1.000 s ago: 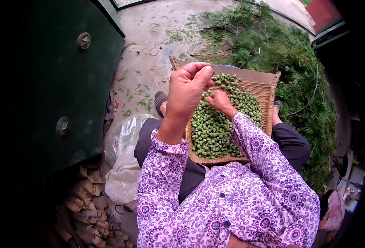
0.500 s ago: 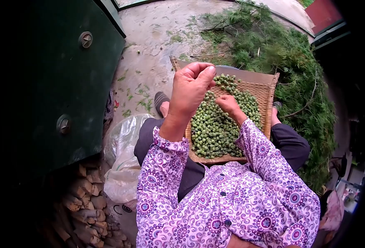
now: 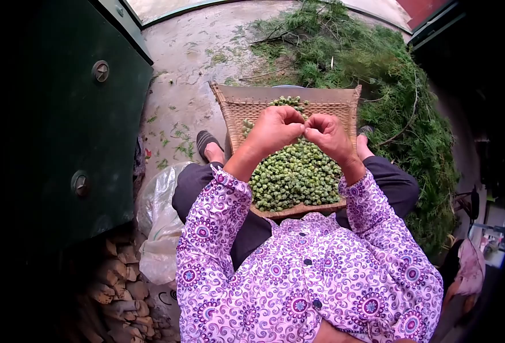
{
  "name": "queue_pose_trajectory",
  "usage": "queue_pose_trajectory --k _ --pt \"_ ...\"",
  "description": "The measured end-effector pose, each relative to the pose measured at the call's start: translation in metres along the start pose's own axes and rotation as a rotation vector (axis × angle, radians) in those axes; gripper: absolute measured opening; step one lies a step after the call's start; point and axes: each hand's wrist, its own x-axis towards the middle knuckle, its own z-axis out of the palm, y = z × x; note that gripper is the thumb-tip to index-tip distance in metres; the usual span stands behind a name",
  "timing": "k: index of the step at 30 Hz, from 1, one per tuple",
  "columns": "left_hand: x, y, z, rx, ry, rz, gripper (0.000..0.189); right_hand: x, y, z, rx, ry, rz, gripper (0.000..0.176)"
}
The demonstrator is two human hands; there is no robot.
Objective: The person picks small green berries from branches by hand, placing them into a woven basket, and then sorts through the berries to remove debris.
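Right hand (image 3: 331, 137) raised to left (image 3: 272, 131), cones (image 3: 295, 180) part-hidden

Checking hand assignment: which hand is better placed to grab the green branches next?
Probably the right hand: it's nearer the green branches, which lie on that side. The left hand would have to reach across it.

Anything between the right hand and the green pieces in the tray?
Nothing visible stands between the right hand and the green pieces in the woven tray; the left hand is alongside, not underneath.
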Motion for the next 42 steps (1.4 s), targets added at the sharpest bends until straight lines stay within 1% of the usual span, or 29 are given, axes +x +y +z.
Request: queue_pose_trajectory --k 1,2,3,4,5,7,9,10,11,13,14,15,17,18,19,20,22,23,25,27,29,31,32,35,36,37,39,41,42 --pt "0.0 0.001 0.001 -0.012 -0.031 -0.013 0.016 -0.006 -0.007 -0.001 -0.062 0.027 0.016 0.013" --pt "0.003 -0.006 0.002 0.079 -0.03 0.004 0.013 -0.01 -0.008 -0.002 -0.233 0.059 -0.119 0.012" --pt "0.001 -0.003 0.004 0.081 -0.037 0.006 0.013 -0.014 -0.009 -0.004 -0.404 0.091 -0.254 0.01" --pt "-0.002 0.002 0.007 0.248 -0.076 0.012 0.012 -0.019 -0.013 -0.007 -0.587 0.099 -0.32 0.007" --pt "-0.005 0.005 0.009 0.414 -0.112 0.02 0.011 -0.022 -0.012 -0.015 -0.59 0.105 -0.32 0.007" --pt "-0.009 0.0 0.009 0.428 -0.154 -0.002 0.012 -0.029 -0.006 -0.042 -0.669 0.245 -0.26 0.005" --pt "-0.015 -0.003 0.007 0.494 -0.36 -0.007 0.014 -0.036 0.016 -0.081 -0.614 0.563 -0.173 0.008" --pt "-0.017 -0.001 0.006 0.567 -0.464 -0.055 0.022 -0.041 0.041 -0.11 -0.824 0.665 -0.126 0.01" --pt "-0.019 -0.002 0.004 0.565 -0.461 -0.056 0.022 -0.046 0.065 -0.137 -1.035 0.765 -0.077 0.013" --pt "-0.026 0.0 0.0 0.612 -0.246 0.099 0.03 -0.055 0.08 -0.152 -1.137 0.703 0.032 0.016" --pt "-0.023 0.006 -0.007 0.516 -0.22 0.07 0.036 -0.053 0.084 -0.148 -1.011 0.627 0.082 0.015" --pt "-0.02 0.007 -0.009 0.476 -0.099 0.119 0.035 -0.045 0.087 -0.135 -0.877 0.55 0.134 0.012" --pt "-0.022 0.023 -0.017 0.256 0.057 0.026 0.033 -0.025 0.101 -0.093 -0.668 0.396 0.0 0.01" --pt "-0.023 0.027 -0.02 0.141 0.103 0.049 0.03 -0.015 0.09 -0.064 -0.666 0.291 -0.006 0.01" --pt "-0.022 0.023 -0.022 0.012 0.146 0.112 0.026 -0.004 0.103 -0.043 -0.675 0.188 -0.029 0.01" --pt "-0.023 0.025 -0.024 -0.022 0.163 0.11 0.025 0.005 0.105 -0.021 -0.634 0.081 0.016 0.012" --pt "-0.026 0.024 -0.028 -0.057 0.186 0.103 0.024 0.021 0.112 0.018 -0.552 -0.055 0.024 0.015" --pt "-0.026 0.021 -0.03 -0.072 0.191 0.114 0.024 0.028 0.122 0.031 -0.599 -0.121 0.0 0.016" --pt "-0.029 0.019 -0.034 -0.087 0.202 0.123 0.023 0.042 0.138 0.055 -0.718 -0.239 0.059 0.017" --pt "-0.032 0.022 -0.037 -0.061 0.23 0.112 0.023 0.046 0.188 0.077 -0.674 -0.094 -0.126 0.018" --pt "-0.033 0.025 -0.038 -0.075 0.235 0.116 0.022 0.053 0.203 0.089 -0.661 -0.074 -0.117 0.016" --pt "-0.033 0.025 -0.039 -0.078 0.241 0.131 0.022 0.055 0.195 0.097 -0.728 0.002 0.012 0.013" --pt "-0.033 0.023 -0.038 -0.086 0.243 0.148 0.022 0.056 0.191 0.099 -0.744 0.013 0.02 0.009" --pt "-0.033 0.024 -0.038 0.015 0.273 0.129 0.022 0.053 0.189 0.103 -0.757 0.063 0.029 0.009" --pt "-0.032 0.024 -0.037 0.015 0.272 0.13 0.022 0.053 0.188 0.103 -0.819 0.053 0.055 0.011" --pt "-0.032 0.022 -0.036 0.002 0.268 0.136 0.022 0.053 0.189 0.103 -0.819 0.054 0.055 0.011" --pt "-0.032 0.022 -0.035 -0.005 0.258 0.147 0.021 0.054 0.187 0.099 -0.759 0.041 0.183 0.014" --pt "-0.032 0.025 -0.034 -0.035 0.257 0.134 0.021 0.046 0.173 0.082 -0.734 0.083 0.275 0.016" --pt "-0.032 0.025 -0.034 -0.035 0.254 0.138 0.021 0.045 0.171 0.073 -0.702 0.069 0.266 0.016"
